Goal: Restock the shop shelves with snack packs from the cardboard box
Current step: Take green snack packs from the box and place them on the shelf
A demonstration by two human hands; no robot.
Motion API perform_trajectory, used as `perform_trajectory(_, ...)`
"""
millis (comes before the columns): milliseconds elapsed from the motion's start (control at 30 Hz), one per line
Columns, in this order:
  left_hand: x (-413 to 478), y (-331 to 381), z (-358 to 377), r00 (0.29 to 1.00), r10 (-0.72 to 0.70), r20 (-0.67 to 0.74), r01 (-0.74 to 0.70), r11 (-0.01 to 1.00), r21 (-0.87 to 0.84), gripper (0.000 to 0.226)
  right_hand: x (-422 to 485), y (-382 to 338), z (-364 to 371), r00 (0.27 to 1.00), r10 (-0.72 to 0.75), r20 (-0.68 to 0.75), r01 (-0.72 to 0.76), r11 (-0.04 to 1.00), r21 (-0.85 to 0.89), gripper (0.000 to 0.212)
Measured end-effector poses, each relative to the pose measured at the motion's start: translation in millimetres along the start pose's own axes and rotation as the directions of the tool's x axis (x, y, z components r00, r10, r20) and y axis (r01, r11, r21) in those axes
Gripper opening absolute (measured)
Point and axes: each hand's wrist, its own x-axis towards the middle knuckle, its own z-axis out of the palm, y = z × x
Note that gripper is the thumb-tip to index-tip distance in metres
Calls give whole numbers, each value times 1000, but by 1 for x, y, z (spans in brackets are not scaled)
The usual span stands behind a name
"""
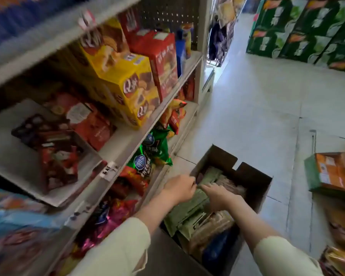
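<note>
An open cardboard box (255, 186) stands on the floor beside the shelves, filled with green snack packs (189, 214), brown packs (213, 230) and a blue pack (217, 250). Both my hands reach down into it. My left hand (180, 189) is at the box's left side, fingers curled at the edge of the green packs. My right hand (217, 196) lies flat on top of the green packs with fingers pressed among them. Whether either hand has a firm hold on a pack is blurred.
The grey shelf unit (127, 140) on the left holds yellow boxes (127, 84), red boxes (159, 56) and green snack bags (153, 152). An orange and green carton (333, 172) lies on the floor at right. Green cartons (307, 30) are stacked across the aisle.
</note>
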Motion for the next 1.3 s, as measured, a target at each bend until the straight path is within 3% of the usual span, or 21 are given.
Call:
perform_trajectory(133,33,-11,48,990,-42,134,47,998,-32,33,46,25,26,997,8,72,-7,1000,-21,93)
perform_trajectory(267,51,-19,84,962,-45,268,61,997,-49,50,69,36,38,993,-78,90,87,992,-92,101)
perform_trajectory(433,65,-16,89,916,-32,400,110,978,-175,75,76,49,33,987,-159,-13,159,987,-24,86)
perform_trajectory(533,72,-19,89,895,-18,446,113,976,-187,90,75,67,26,992,-117,-48,122,985,123,79)
perform_trajectory(633,77,-20,97,936,-66,346,139,972,-190,86,79,86,24,993,-68,-92,95,937,335,73)
perform_trajectory(733,84,-19,103,961,-85,262,147,962,-229,77,83,98,31,994,-22,-103,79,802,591,93)
perform_trajectory(800,87,-19,106,966,-114,231,176,947,-270,75,81,98,37,992,42,-121,76,570,818,95)
perform_trajectory(867,92,-20,109,960,-164,225,235,912,-338,77,83,94,45,974,196,-113,52,291,955,81)
perform_trajectory(933,96,-21,112,948,-219,232,295,878,-376,80,90,89,54,916,401,4,-2,-4,1000,68)
perform_trajectory(967,97,-21,114,939,-245,239,322,871,-370,82,96,87,59,870,486,80,-40,-91,995,65)
perform_trajectory(1067,98,-18,118,922,-291,255,362,881,-305,84,107,78,67,777,596,202,-204,-65,977,59)
perform_trajectory(1167,96,-16,121,907,-310,287,392,870,-299,85,111,76,69,783,574,241,-256,-56,965,44)
perform_trajectory(1300,93,-17,124,898,-283,337,394,858,-330,113,111,76,61,774,550,314,-374,-4,928,37)
